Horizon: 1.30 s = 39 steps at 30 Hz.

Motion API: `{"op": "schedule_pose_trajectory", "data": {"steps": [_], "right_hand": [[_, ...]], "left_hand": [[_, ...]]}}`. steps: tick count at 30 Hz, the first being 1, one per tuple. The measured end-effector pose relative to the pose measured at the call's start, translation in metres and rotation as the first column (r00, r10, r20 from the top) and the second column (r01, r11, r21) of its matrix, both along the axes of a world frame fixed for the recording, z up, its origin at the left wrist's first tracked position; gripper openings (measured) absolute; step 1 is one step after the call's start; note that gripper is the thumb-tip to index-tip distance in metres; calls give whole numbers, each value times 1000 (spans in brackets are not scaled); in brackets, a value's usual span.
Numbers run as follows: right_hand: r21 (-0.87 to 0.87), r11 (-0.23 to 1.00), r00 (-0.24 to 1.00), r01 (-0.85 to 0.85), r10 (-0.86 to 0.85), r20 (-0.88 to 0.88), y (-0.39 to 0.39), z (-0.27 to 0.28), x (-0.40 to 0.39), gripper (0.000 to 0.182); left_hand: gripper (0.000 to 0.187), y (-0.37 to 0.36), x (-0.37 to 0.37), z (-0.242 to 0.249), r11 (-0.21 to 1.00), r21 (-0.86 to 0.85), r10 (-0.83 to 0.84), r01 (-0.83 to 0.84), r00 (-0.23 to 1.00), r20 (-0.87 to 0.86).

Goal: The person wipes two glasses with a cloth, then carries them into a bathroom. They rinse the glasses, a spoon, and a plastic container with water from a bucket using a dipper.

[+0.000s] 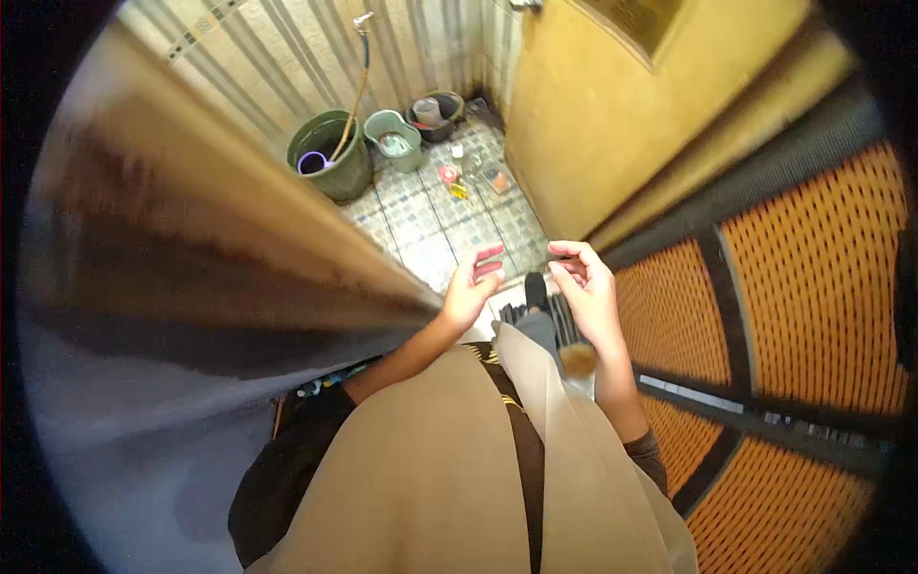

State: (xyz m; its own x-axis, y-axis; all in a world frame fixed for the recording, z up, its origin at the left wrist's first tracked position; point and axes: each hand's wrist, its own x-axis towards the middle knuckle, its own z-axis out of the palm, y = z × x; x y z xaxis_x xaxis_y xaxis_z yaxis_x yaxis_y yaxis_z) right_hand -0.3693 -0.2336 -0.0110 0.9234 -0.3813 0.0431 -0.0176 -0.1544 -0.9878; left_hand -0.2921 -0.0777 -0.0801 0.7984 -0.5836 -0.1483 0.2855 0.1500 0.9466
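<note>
My left hand [469, 290] is held out in front of my body at the doorway, fingers curved and apart, with nothing in it. Facing it across a small gap, my right hand [587, 287] is also bare, its fingers bent loosely and the thumb apart. Beneath and between them a foot in a dark shoe or sock [535, 292] stands at the threshold, beside a dark striped mat [566, 320]. Farther ahead on the tiled floor [414, 225] lie several small items, among them a yellow one [459, 191] and a red-and-white one [447, 174].
A large green bucket [356, 177] holds a purple dipper [312, 163] and a hose [356, 105] from the tap [362, 21]. Beside it stand a pale green pail [405, 161] and a dark tub [438, 131]. A yellow door [612, 105] and orange woven panels [813, 277] flank the right.
</note>
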Motion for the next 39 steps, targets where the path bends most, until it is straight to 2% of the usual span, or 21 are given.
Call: {"op": "schedule_pose_trajectory", "data": {"steps": [2, 4, 7, 8, 11, 13, 16, 17, 22, 24, 26, 30, 31, 32, 35, 36, 38, 39], "right_hand": [[-4, 997, 997, -74, 74, 12, -28, -4, 39, 25], [13, 988, 988, -152, 152, -4, -61, -3, 82, 25], [34, 964, 964, -262, 263, -42, -103, 9, 133, 24], [31, 954, 954, -297, 298, -42, -116, 11, 151, 25], [99, 931, 930, -351, 359, -82, -151, -2, 203, 25], [151, 918, 924, -366, 378, -59, -169, -22, 237, 25], [201, 897, 911, -392, 409, -48, -170, -31, 286, 25], [185, 887, 896, -423, 440, -64, -167, -33, 302, 25], [167, 830, 829, -533, 551, -95, -144, -67, 390, 24], [174, 832, 798, -526, 554, -237, -127, -90, 436, 24], [54, 799, 758, -599, 588, -282, -109, -128, 484, 23], [-198, 607, 627, -769, 659, -415, -42, -186, 593, 23], [-177, 586, 597, -791, 674, -435, -22, -222, 624, 23], [-281, 523, 591, -805, 666, -455, -4, -259, 653, 22], [-378, 537, 655, -754, 660, -368, 65, -337, 722, 22], [-428, 546, 686, -720, 651, -324, 89, -360, 746, 22], [-448, 555, 692, -702, 679, -244, 141, -416, 777, 23], [-497, 549, 695, -672, 700, -166, 170, -444, 791, 24]], "left_hand": [[41, -18, 18, 5, 993, 32, 114, -116, 992, 46], [39, -38, 40, 0, 963, 22, 270, -270, 963, 4], [36, -71, 79, 4, 892, 123, 446, -435, 892, -77], [35, -80, 95, 9, 873, 175, 474, -456, 877, -76], [34, -98, 143, 13, 832, 113, 552, -543, 830, -76], [36, -106, 175, 7, 814, 140, 563, -564, 825, 47], [35, -104, 217, 12, 729, 144, 674, -670, 738, 24], [37, -97, 231, -2, 725, 152, 665, -672, 740, 101], [38, -65, 296, -71, 639, 224, 738, -736, 668, 90], [39, -43, 326, -101, 561, 340, 773, -755, 625, 112], [40, -17, 355, -121, 532, 326, 809, -782, 583, 78], [42, 51, 436, -188, 421, 291, 886, -859, 458, 72], [43, 66, 454, -209, 400, 313, 894, -861, 441, 72], [43, 79, 481, -233, 373, 303, 907, -877, 414, 80], [46, 121, 535, -312, 54, 528, 769, -848, 373, 519], [46, 135, 558, -341, 18, 518, 775, -855, 339, 534], [44, 164, 601, -395, -121, 480, 689, -869, 274, 671], [44, 180, 620, -420, -244, 410, 580, -879, 206, 788]]}}
